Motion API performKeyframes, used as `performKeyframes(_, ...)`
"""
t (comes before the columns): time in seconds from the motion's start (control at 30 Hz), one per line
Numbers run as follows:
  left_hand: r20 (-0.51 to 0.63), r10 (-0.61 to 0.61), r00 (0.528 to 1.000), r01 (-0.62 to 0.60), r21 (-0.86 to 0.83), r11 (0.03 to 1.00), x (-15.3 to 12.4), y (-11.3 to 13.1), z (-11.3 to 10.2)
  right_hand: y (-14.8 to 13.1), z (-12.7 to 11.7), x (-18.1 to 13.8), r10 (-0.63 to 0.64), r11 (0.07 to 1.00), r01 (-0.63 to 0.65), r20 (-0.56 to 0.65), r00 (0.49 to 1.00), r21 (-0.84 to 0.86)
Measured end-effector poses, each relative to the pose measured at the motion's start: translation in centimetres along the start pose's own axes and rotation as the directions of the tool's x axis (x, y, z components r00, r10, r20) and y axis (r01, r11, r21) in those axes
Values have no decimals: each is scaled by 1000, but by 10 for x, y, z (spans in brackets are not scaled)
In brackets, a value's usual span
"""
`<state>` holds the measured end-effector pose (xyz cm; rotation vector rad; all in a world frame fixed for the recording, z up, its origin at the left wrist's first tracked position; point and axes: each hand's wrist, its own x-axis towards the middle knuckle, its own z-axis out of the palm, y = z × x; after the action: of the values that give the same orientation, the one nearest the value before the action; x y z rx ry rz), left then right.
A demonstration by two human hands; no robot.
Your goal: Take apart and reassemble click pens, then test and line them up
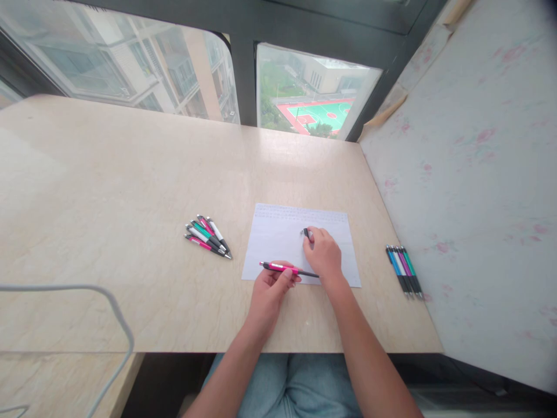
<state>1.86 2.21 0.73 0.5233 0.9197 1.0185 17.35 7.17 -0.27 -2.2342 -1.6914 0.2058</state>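
My left hand (270, 287) grips a pink and black pen (282, 267), held level over the near edge of a white sheet of paper (278, 235). My right hand (322, 253) rests on the sheet with its fingers closed around a small dark piece (307, 233) that shows at the fingertips; what that piece is I cannot tell. The sheet carries faint lines of writing along its far edge.
A fan of several pens (208, 235) lies on the beige table (108, 191) left of the paper. Several more pens (404, 270) lie side by side near the table's right edge. A wall stands at the right, windows behind, a grey wire frame (113, 325) at near left.
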Motion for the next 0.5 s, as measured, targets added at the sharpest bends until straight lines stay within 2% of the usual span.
performKeyframes(0.23,-18,57,998,-57,3,998,1,-4,-3,8,6,-6,-86,996,86,-6,996,-24)
performKeyframes(0.37,-28,48,998,-49,-39,998,2,-5,-3,11,5,-9,-83,996,83,1,997,-37)
performKeyframes(0.5,-52,57,997,-57,-6,998,2,-5,-3,4,-2,-10,-51,994,56,59,997,-91)
